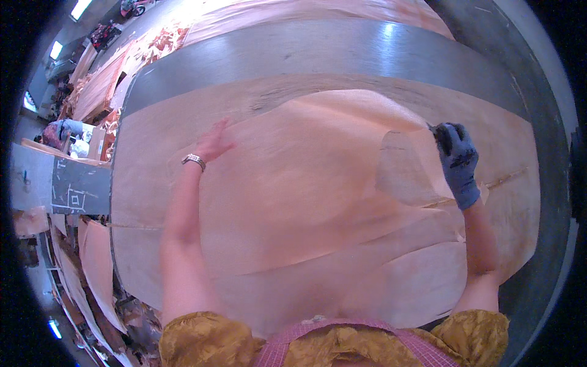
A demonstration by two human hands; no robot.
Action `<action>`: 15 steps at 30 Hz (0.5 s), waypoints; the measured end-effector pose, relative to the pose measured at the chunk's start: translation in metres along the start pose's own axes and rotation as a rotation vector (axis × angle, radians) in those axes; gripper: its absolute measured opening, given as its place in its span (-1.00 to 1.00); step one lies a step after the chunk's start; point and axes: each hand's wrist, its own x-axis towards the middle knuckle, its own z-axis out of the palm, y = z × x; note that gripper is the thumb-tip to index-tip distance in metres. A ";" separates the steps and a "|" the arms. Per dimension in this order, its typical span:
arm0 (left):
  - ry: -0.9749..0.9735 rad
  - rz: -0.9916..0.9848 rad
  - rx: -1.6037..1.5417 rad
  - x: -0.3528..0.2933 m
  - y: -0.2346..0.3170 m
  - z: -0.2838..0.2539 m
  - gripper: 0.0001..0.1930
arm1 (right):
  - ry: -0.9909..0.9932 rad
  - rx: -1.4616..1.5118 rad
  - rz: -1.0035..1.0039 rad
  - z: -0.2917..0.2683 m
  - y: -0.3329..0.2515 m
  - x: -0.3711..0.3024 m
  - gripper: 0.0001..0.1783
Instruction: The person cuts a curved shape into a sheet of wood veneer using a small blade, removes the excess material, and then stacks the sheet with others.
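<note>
Just beyond our yellow-brown sleeves (208, 336), the veneer (293, 196) is lying across a broad panel (510, 229), with a pale layer showing along its near side. The veneer is looking thin and light, and we are judging it limp across its width and fragile, likely to split along the grain; its ragged right corner is already suggesting that. It is probably sliding easily where it is lying flat, so we are favouring a hold on the far right edge, with a flat palm supporting the left. Our right hand (455, 153), in a dark glove, is pinching that edge, and the veneer is bulging up beside it. Our left hand (217, 142), bare and wearing a watch (194, 161), is spreading its fingers near the far left edge, grasping nothing; whether it is touching, we cannot tell. A dark crack (507, 178) is running through the panel to the right, where a torn corner could be snagging. Off to the left, curled strips (101, 269) and a chalk-marked stand (79, 186) are crowding that side. Farther off, the grey tabletop (293, 52) is stretching beyond the panel, with scraps (165, 44) lying past it.
</note>
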 end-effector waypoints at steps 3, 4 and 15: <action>-0.082 -0.036 0.033 0.004 0.020 -0.018 -0.24 | 0.089 0.005 -0.040 -0.001 0.029 0.006 -0.75; -0.113 -0.043 0.045 0.005 0.021 -0.024 -0.31 | 0.126 -0.018 -0.058 0.002 0.036 0.009 -0.76; -0.081 -0.036 -0.114 0.041 0.067 -0.045 -0.81 | 0.203 -0.302 -0.080 0.036 0.138 0.030 -0.67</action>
